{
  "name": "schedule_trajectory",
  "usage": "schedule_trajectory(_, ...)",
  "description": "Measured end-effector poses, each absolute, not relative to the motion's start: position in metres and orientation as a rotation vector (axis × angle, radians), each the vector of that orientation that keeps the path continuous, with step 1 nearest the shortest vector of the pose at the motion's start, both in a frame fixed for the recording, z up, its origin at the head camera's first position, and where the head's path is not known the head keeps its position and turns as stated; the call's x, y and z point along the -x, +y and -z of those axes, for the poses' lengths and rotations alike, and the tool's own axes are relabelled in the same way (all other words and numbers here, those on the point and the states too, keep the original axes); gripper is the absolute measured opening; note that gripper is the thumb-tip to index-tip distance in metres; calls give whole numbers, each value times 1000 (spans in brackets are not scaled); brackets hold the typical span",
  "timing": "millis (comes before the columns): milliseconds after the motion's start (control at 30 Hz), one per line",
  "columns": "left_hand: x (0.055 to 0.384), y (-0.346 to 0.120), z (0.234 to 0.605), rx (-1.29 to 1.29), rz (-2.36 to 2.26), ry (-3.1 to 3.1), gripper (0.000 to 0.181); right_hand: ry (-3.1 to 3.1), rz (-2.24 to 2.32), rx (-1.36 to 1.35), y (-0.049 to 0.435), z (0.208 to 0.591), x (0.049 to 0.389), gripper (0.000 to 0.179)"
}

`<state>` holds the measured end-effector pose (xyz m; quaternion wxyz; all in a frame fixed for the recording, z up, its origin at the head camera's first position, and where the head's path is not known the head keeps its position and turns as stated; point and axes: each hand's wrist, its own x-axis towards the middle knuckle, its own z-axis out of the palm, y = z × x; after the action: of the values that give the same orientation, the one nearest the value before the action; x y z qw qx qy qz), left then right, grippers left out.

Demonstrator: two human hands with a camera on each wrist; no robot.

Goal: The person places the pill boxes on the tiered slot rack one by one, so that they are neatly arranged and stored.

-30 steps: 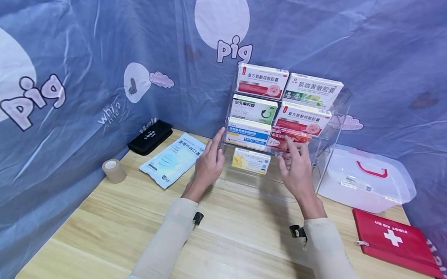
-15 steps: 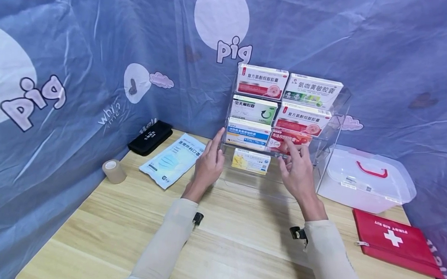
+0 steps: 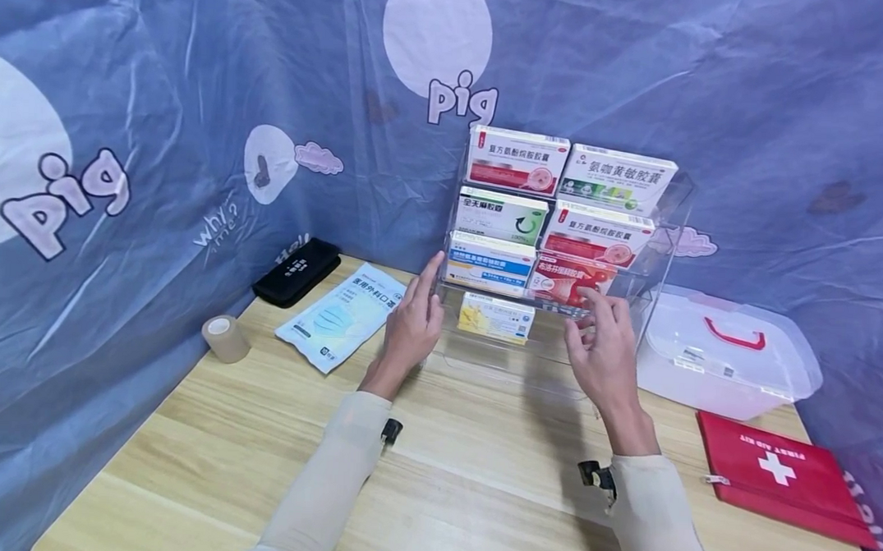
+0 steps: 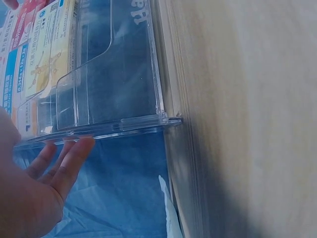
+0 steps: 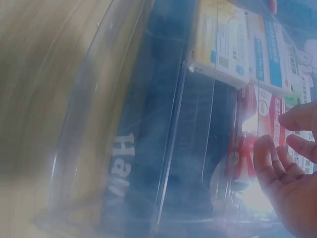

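A clear tiered rack (image 3: 482, 364) stands on the table and carries several medicine boxes. My left hand (image 3: 412, 319) rests straight fingers against its left side; the left wrist view shows the fingertips (image 4: 85, 143) at the clear wall. In front of the rack's right side is my right hand (image 3: 603, 348), its fingers loosely bent and holding nothing. Its index fingertip is close to a red medicine box (image 3: 562, 274); whether they touch I cannot tell. Left of that box sits a blue-and-white box (image 3: 490, 265), and a yellow-and-white box (image 3: 495, 319) is on the tier below.
Left of the rack lie a mask packet (image 3: 343, 316), a black case (image 3: 297, 273) and a tan tape roll (image 3: 226, 338). To the right are a translucent lidded box (image 3: 719, 353) and a red first aid pouch (image 3: 780, 479). A blue curtain (image 3: 196, 133) hangs behind.
My right hand has drawn back from the red box, moving right and slightly towards me. That box now sits more squarely and shows more of its front. My left hand has stayed put.
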<state>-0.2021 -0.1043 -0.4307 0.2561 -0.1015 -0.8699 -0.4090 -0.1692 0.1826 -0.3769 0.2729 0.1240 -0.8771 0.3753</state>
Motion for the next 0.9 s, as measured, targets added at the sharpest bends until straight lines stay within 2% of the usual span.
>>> schedule_trajectory(900, 200, -103, 429, 264, 1105, -2347, 71, -2287, -1030, -157, 218, 387, 141, 45)
